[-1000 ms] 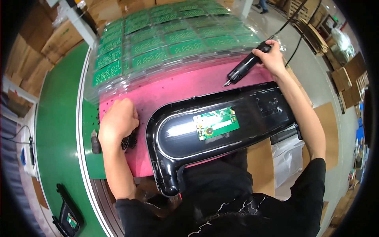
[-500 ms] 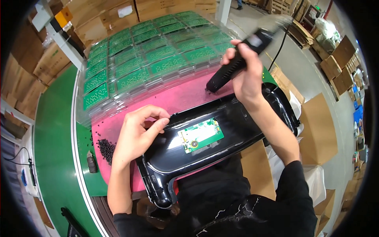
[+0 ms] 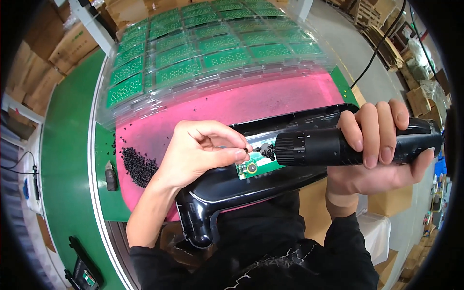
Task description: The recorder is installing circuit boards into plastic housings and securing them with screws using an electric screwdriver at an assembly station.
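My right hand (image 3: 362,181) is wrapped around a black electric screwdriver (image 3: 316,147), held level with its nose to the left. Several small black screws (image 3: 268,152) cling around the bit. At the bit's tip, my left hand (image 3: 200,150) pinches what looks like a small black screw (image 3: 247,150) between thumb and forefinger. Beneath both hands lies a glossy black plastic housing (image 3: 232,193), tilted across my lap and the mat's near edge. A green circuit board (image 3: 265,169) rests inside it, partly covered by the screwdriver and my left fingers.
Clear plastic trays (image 3: 159,99) of green circuit boards are stacked at the back of a pink mat (image 3: 285,94). Loose black screws (image 3: 137,166) form a pile on the left. Beside it sits a dark wrapped lump (image 3: 110,178). Cardboard (image 3: 394,198) stands at the right.
The screwdriver has swung from upright beyond the housing to level over it, now with screws on its bit. My left hand has moved right from the housing's edge to the bit.
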A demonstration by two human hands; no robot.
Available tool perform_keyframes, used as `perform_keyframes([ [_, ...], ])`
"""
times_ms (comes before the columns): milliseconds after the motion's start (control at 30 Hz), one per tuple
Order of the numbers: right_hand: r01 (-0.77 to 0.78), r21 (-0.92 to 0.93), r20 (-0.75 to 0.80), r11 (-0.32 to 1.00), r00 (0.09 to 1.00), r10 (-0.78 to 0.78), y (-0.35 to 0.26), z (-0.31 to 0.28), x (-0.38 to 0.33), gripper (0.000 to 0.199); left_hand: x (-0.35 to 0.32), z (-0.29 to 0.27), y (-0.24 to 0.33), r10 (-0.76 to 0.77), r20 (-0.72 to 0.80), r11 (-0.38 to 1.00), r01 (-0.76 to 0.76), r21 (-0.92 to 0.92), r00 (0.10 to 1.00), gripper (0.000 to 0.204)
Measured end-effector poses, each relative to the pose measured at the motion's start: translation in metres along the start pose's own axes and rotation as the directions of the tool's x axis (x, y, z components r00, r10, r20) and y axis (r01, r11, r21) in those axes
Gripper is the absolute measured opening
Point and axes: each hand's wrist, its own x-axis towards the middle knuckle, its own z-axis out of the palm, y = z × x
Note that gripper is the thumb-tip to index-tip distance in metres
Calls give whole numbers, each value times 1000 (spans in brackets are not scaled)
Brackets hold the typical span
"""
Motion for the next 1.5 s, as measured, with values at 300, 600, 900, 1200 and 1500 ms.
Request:
perform_keyframes([
  [300, -35, -6, 31, 999, 999, 35, 6, -3, -3, 43, -2, 1, 0, 18, 3, 998, -18, 55, 1000, 14],
  [600, -20, -122, 77, 992, 997, 30, 7, -4, -9, 43, -2, 2, 0, 37, 4, 980, -37, 197, 999, 14],
  [900, -53, -151, 69, 987, 996, 64, 7, -6, -10, 46, -1, 5, -4, 84, -4, 976, -82, 202, 996, 14],
  [1200, -46, -216, 122, 975, 990, 73, 0, -13, -7, 48, -2, 15, 0, 178, -68, 869, -125, 479, 982, 14],
  [1500, -157, -401, 99, 902, 972, 213, 13, -45, 4, 62, -2, 15, -5, 267, 15, 625, -185, 759, 964, 16],
])
